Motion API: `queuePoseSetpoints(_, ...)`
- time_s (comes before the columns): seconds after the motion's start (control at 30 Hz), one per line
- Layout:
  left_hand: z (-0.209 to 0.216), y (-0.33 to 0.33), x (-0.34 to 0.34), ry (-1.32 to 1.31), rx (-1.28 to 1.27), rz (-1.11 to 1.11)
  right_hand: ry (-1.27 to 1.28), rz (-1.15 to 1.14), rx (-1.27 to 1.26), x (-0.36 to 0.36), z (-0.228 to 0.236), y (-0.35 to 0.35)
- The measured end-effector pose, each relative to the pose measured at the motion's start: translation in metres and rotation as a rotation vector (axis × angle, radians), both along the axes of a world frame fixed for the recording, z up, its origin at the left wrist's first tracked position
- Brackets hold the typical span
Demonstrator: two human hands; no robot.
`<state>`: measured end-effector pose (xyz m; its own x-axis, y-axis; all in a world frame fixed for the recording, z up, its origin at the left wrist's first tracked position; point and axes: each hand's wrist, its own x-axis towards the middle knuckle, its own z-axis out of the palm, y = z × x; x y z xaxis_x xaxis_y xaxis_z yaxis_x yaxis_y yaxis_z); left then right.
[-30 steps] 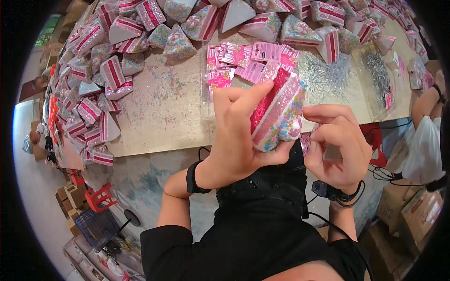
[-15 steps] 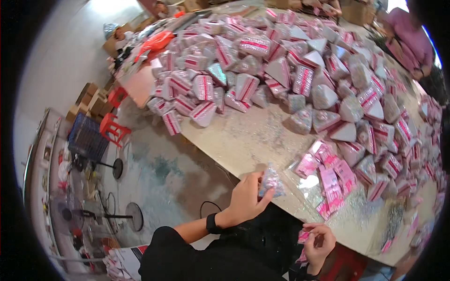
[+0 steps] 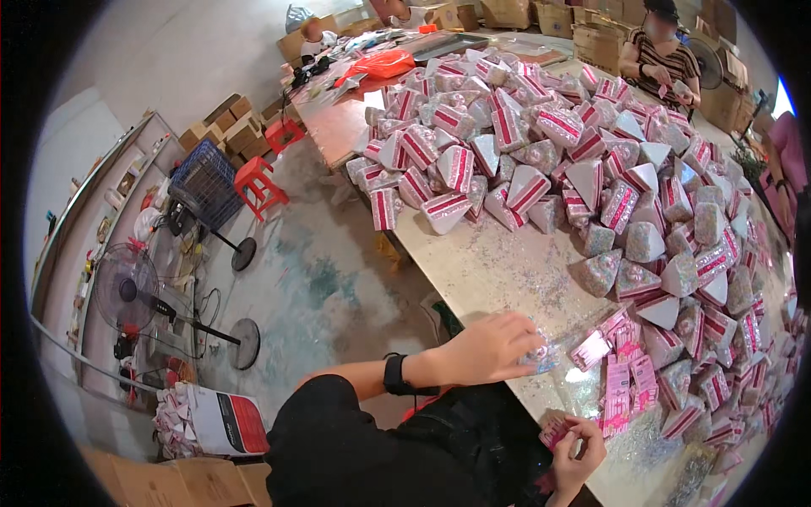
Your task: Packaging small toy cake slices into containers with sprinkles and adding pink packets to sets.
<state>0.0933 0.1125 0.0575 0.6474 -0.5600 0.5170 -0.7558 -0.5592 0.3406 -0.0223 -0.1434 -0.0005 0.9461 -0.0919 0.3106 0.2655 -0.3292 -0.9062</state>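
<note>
My left hand, wearing a black wristband, is closed round a small glittery cake-slice ornament at the table's near edge. Its palm and fingers cover most of the piece; only a shiny bit shows past the fingertips. Lower down, my right hand pinches pink printed cards beside the same edge. Between the hands and the pile lie several loose pink cards on clear plastic. Beyond them spreads a big heap of glittery cake-slice ornaments, white and silver with pink stripes.
Loose glitter dusts the pale tabletop. At the far left of the table is a red plastic bag. A person sits across at the far right. Pedestal fans, a red stool and a blue crate stand left.
My view has swung, so the scene sits differently in the picture. My left hand has turned over the ornament, now hiding most of it. The right hand still holds its cards.
</note>
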Motion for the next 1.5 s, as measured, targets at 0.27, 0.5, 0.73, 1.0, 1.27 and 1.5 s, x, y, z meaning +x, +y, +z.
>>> queuePoseSetpoints(0.27, -0.008, 0.005, 0.009, 0.064, 0.073, -0.233, -0.085, -0.011, -0.121, 0.000, 0.004, 0.002)
queuePoseSetpoints(0.5, -0.006, 0.004, 0.007, -0.079, 0.029, -0.221, -0.083, -0.032, -0.110, -0.002, 0.007, 0.004)
queuePoseSetpoints(0.73, -0.018, 0.007, -0.009, -0.043, 0.064, -0.220, -0.094, -0.016, -0.093, 0.000, 0.008, 0.006)
queuePoseSetpoints(1.0, -0.030, 0.009, -0.016, 0.016, -0.077, -0.207, -0.118, -0.030, -0.155, -0.003, 0.005, 0.008)
queuePoseSetpoints(1.27, -0.012, 0.004, -0.008, 0.218, -0.018, -0.219, -0.093, -0.077, -0.123, -0.006, 0.008, 0.014)
queuePoseSetpoints(1.5, -0.006, 0.003, -0.002, 0.238, 0.060, -0.206, -0.090, 0.021, -0.167, 0.006, 0.016, 0.007)
